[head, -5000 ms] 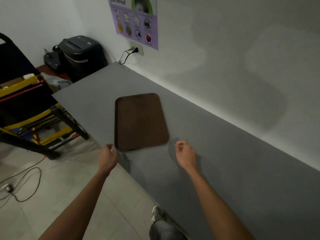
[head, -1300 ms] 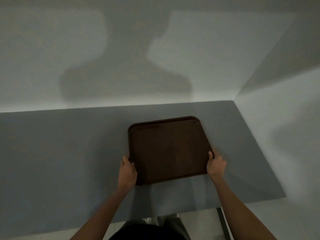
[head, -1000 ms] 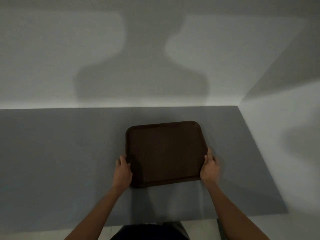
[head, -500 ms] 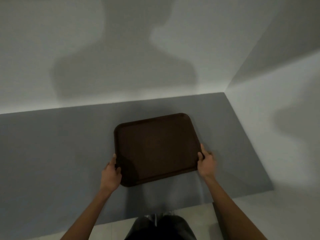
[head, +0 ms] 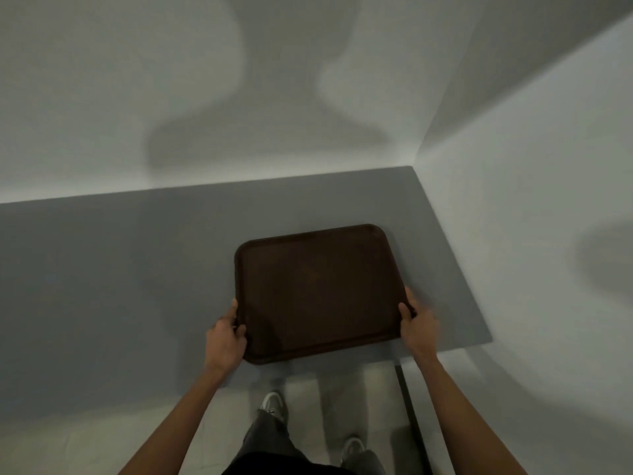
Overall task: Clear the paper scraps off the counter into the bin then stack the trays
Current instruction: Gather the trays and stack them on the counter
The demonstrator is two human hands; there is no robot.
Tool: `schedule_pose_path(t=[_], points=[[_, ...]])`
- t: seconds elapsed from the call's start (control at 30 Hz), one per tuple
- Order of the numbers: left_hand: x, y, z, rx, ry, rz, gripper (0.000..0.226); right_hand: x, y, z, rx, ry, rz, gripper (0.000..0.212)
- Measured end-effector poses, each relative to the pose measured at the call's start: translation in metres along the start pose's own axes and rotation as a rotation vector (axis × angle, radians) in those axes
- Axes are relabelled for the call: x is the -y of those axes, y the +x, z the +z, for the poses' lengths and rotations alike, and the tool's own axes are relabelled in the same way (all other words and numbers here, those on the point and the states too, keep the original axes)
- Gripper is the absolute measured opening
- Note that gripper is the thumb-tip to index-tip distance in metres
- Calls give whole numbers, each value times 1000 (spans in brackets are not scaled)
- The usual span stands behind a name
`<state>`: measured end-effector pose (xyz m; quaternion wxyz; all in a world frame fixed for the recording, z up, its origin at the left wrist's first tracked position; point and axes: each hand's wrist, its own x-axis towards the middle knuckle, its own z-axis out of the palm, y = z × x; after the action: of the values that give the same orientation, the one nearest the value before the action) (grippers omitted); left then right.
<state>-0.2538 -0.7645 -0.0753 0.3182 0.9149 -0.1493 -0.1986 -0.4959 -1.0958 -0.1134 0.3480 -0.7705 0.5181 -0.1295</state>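
A dark brown tray (head: 318, 293) sits over the right end of a grey counter (head: 120, 286), its near edge close to the counter's front edge. You hold it at both short sides. Your left hand (head: 224, 341) curls round the left rim by the near corner. Your right hand (head: 416, 329) grips the right rim, thumb laid along the top. Whether the tray rests flat on the counter or is held just above it cannot be told.

The counter around the tray is plain grey. It runs off to the left and ends on the right against a white side wall (head: 531, 200). That wall meets the white back wall (head: 102, 97) in a corner beyond the tray. Your shadow (head: 274, 114) falls on the back wall.

Below the counter's front edge lies a pale floor (head: 85, 440), where your two light shoes (head: 272, 404) show. A dark upright strip (head: 409, 406) runs down just beside your right forearm.
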Motion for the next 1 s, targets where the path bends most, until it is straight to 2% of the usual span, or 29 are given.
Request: schedule_pose_path(t=[0.37, 0.43, 0.5, 0.57, 0.63, 0.67, 0.8, 1.0], points=[[-92, -59, 102, 59, -4, 22, 60, -101, 17, -113, -12, -87, 22, 51], [-106, -74, 115, 22, 90, 122, 60, -108, 12, -123, -46, -223, -82, 56], [-116, -93, 124, -6, 218, 334, 70, -105, -3, -128, -53, -377, -289, 64], [-121, -107, 127, 180, 291, 466, 81, -94, -22, -131, 179, -487, -454, 77], [-115, -112, 134, 369, 461, 500, 82, -98, -35, -124, 396, -622, -538, 83], [-110, -112, 135, 398, 554, 508, 79, -103, -37, -119, 409, -667, -573, 83], [-101, -98, 132, 335, 646, 514, 66, -99, -26, -102, 320, -748, -621, 67], [-103, -60, 111, 308, 656, 472, 63, -60, 0, -72, 316, -786, -643, 67]])
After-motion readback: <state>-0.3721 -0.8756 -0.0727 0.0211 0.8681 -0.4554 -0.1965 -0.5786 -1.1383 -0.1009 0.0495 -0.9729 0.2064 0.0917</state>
